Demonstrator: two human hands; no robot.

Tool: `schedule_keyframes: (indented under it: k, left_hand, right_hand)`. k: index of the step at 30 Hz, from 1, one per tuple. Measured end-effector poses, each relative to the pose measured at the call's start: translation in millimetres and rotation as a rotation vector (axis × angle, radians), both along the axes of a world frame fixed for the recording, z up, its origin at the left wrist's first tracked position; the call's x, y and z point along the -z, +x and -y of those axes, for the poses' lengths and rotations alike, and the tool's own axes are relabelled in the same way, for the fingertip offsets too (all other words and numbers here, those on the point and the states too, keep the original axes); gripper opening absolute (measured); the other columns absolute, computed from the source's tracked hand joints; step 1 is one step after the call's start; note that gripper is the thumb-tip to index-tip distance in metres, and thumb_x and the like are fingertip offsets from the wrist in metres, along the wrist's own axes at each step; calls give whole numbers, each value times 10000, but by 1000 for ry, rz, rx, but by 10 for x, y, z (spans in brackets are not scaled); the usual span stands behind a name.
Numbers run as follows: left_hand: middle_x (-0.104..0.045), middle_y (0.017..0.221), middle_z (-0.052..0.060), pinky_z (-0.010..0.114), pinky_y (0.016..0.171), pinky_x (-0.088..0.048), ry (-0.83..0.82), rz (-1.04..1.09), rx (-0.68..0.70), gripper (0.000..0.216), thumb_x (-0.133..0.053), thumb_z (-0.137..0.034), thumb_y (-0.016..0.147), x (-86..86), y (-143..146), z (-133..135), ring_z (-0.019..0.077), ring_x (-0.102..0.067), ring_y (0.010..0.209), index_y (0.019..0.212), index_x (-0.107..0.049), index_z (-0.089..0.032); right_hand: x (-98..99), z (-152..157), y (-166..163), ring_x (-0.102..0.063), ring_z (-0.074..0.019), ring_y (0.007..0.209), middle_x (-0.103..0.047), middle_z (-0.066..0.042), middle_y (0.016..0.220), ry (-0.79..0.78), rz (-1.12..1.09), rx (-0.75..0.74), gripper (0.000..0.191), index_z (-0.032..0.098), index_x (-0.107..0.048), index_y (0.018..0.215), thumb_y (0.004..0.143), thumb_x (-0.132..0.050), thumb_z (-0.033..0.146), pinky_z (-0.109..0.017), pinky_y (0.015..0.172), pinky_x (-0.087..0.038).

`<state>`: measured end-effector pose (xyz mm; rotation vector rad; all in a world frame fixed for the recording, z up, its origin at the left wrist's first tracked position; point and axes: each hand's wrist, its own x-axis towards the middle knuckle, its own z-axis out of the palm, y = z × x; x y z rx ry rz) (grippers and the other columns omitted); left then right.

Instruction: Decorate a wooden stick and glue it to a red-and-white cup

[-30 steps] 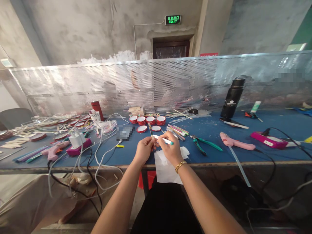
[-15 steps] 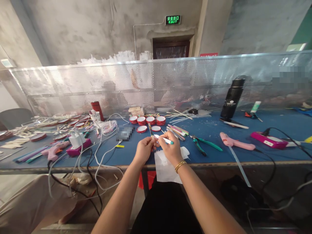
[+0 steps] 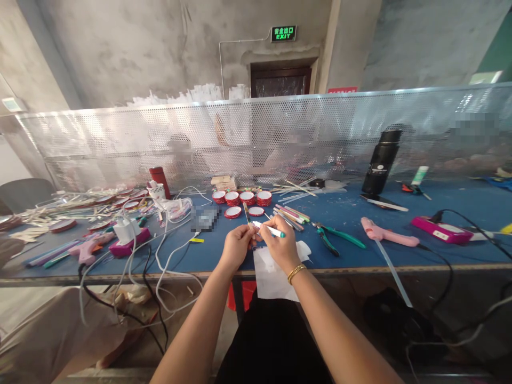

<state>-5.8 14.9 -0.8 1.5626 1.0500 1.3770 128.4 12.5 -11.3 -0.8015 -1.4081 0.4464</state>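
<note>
My left hand and my right hand meet over the near edge of the blue table. The right hand's fingers are closed on a white pen-like tool with a teal end, its tip pointing left. The left hand pinches a small thing right at that tip, too small to name. A thin wooden stick lies just beyond the hands. A white sheet hangs over the table edge under my right wrist.
Red-rimmed round pieces and coloured sticks lie behind the hands. Green-handled pliers, a pink glue gun, a pink power strip and a black flask are to the right. White cables and another glue gun sit left.
Both hands stay put at the same spot. A co-worker's hand has come into view at the far left edge.
</note>
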Motion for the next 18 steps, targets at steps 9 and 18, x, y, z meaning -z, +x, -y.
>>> schedule_keyframes:
  k: [9, 18]
  left_hand:
    - [-554, 541, -14, 214, 493, -349, 13, -4, 2, 314, -668, -432, 771, -1, 1, 3, 94, -442, 499, 607, -588, -176]
    - [-578, 557, -5, 221, 501, -358, 11, 4, 11, 313, -681, -439, 774, 10, -8, -2, 102, -465, 511, 626, -612, -172]
  right_hand:
    - [-11, 13, -2, -636, -194, 620, -657, 8, 648, -19, 9, -32, 114, 250, -543, 761, 853, -605, 277, -321, 624, -506]
    - [-10, 12, -5, -628, -196, 620, -657, 4, 647, -32, 10, -43, 118, 254, -544, 758, 856, -601, 286, -322, 613, -506]
